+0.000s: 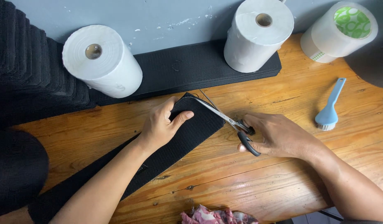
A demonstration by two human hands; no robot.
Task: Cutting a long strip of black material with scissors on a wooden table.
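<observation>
A long black fabric strip (187, 137) lies diagonally across the wooden table (291, 174). My left hand (160, 124) presses flat on its upper end, thumb out to the right. My right hand (276, 135) grips black-handled scissors (231, 122). Their metal blades point up and left and reach the strip's top end, where a loose thread sticks up. The blades look nearly closed at the strip's edge.
Two white rolls (102, 60) (257, 33) stand on black fabric strips (199, 66) stacked along the grey wall. A tape roll (340, 31) lies at the back right. A light blue brush (329, 112) rests to the right. More black fabric (25, 74) is piled left. Pink cloth (216, 216) lies at the front edge.
</observation>
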